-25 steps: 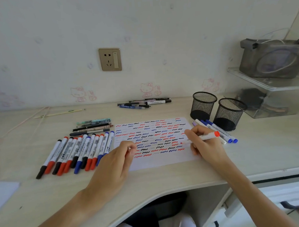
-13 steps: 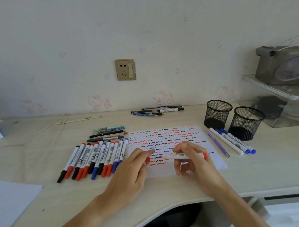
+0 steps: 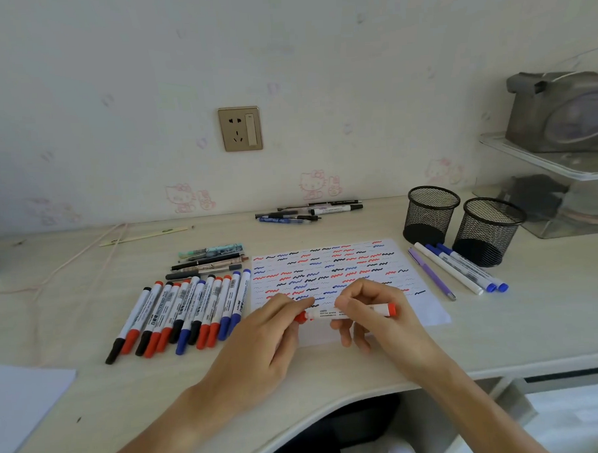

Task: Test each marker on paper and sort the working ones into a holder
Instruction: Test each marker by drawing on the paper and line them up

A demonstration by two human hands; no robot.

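Both hands hold one red marker (image 3: 349,312) level, just above the near edge of the paper (image 3: 428,309): the right hand (image 3: 380,317) has its grip curled round the barrel, and the left hand (image 3: 266,337) pinches the red cap end. Left of the paper lies a row of markers (image 3: 184,310) on the table (image 3: 534,322). Farther right stand two black mesh holders (image 3: 462,224), with several pens (image 3: 460,269) lying just before them.

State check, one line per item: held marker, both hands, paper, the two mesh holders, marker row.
red marker: level over the paper, gripped at both ends
left hand: pinching cap end
right hand: gripping barrel
paper: flat, covered in squiggles
mesh holders: upright, look empty
marker row: capped, lying flat
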